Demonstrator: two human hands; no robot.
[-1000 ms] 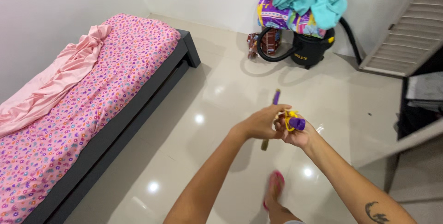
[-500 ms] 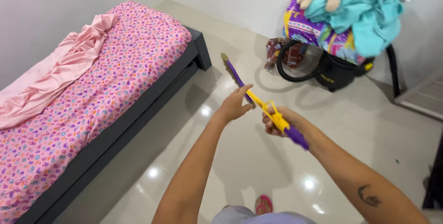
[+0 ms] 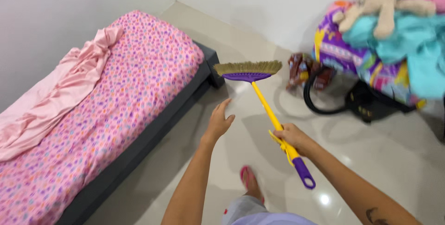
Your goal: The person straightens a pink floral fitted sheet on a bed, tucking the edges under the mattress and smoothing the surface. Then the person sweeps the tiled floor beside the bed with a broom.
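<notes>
While gripped, broom [image 3: 264, 102] in right hand [image 3: 291, 138]

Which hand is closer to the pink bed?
The left hand. It hangs open over the floor, just beside the bed. The right hand is farther away, gripping the broom by its yellow handle.

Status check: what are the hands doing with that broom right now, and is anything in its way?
Right hand gripping broom on its yellow handle. Left hand open, off the broom. Bristle head raised near bed corner; vacuum hose on floor beside it.
</notes>
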